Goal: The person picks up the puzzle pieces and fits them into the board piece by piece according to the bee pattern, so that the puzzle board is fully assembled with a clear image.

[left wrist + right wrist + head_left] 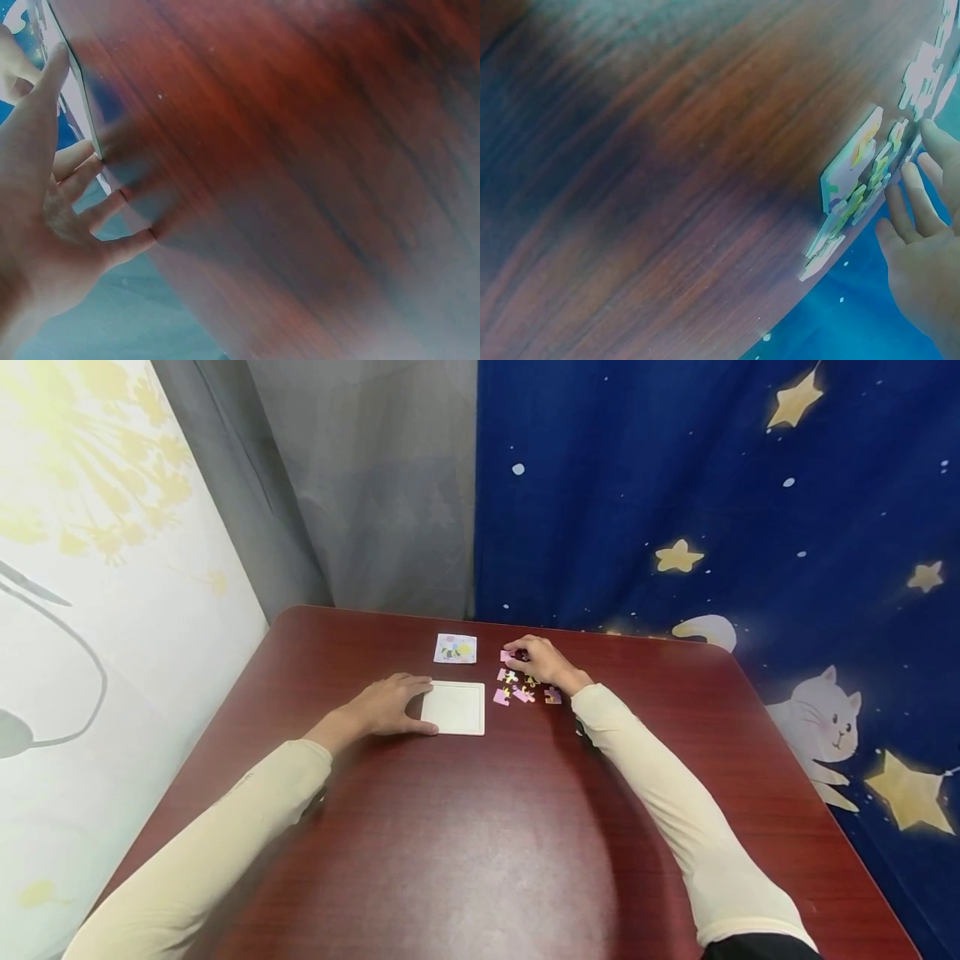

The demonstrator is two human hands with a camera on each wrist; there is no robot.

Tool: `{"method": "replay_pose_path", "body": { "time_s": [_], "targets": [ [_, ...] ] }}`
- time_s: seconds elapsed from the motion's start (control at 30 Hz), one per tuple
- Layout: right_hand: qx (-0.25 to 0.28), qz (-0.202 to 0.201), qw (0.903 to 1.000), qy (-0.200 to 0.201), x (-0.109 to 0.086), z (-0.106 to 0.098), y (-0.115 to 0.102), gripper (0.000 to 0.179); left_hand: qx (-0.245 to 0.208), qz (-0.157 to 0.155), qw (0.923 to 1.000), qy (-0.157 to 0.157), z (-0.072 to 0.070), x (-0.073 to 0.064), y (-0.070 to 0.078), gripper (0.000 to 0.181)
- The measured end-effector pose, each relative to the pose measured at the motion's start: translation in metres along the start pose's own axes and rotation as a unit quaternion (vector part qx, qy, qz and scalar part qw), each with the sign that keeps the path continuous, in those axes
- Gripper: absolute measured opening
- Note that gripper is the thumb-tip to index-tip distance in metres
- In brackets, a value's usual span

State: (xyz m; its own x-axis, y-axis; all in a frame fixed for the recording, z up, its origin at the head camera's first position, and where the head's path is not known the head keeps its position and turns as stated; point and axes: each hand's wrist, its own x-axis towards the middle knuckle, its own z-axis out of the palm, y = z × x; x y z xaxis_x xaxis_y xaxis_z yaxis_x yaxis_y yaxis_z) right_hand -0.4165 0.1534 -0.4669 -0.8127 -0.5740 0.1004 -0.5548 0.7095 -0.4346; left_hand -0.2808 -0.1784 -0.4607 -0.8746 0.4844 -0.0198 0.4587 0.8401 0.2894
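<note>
My left hand [386, 703] rests at the left side of a flat white puzzle tray [454, 708]. Its thumb lies along the near corner and its fingers reach the far corner, spread in the left wrist view. Up and to the right, my right hand [543, 662] bends over a group of loose jigsaw pieces [523, 694]. Thumb and index finger close about a pink jigsaw piece [506, 656] at the group's far left. In the right wrist view the pieces [844, 217] lie flat, close to the fingers; the palm hides some in the head view.
A small picture card [455, 649] with a bee on it lies behind the tray. All of this is on a reddish-brown table [480, 827] with rounded far corners. A grey curtain [375, 485] and a blue starry one [600, 510] hang behind it.
</note>
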Motion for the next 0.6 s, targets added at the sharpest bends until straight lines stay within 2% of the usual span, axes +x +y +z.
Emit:
{"method": "replay_pose_path", "body": {
  "time_s": [0.37,0.6],
  "targets": [
    [0.0,-0.009,0.9998,0.02,-0.005,-0.003,-0.006,0.04,0.0,0.011,0.9998,0.016,-0.001,-0.001,0.002,0.097],
    [-0.009,-0.025,0.9995,0.017,-0.01,-0.003,-0.018,0.04,-0.003,-0.001,1.0,0.005,-0.004,-0.003,0.004,0.096]
  ]
}}
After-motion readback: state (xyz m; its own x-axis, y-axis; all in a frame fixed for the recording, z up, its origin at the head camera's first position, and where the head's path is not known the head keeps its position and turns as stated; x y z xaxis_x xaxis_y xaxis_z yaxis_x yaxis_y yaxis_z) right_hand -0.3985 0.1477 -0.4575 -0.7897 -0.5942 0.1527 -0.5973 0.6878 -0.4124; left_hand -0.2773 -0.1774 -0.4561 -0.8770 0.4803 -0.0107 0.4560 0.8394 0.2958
